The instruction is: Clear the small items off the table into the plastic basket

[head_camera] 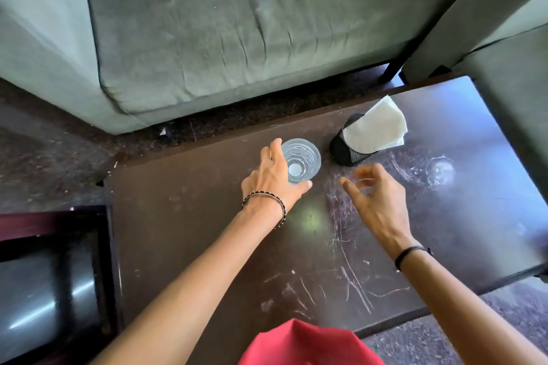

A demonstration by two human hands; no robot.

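A person's left hand (271, 178) wraps thumb and fingers around a clear glass (302, 161) on the dark table (192, 231). The right hand (376, 198) hovers beside it, loosely curled and holding nothing. A mesh napkin holder (345, 152) stands just beyond.

Sofa (237, 24): big, grey-green, right behind the table.
Table (192, 246): dark brown, very scratched, with a bright spot of light.
Floor (44, 157): dark, speckled.
Chair (510, 98): grey-green, on the right.
Wood frame (44, 219): dark, lower left, around shiny glass.
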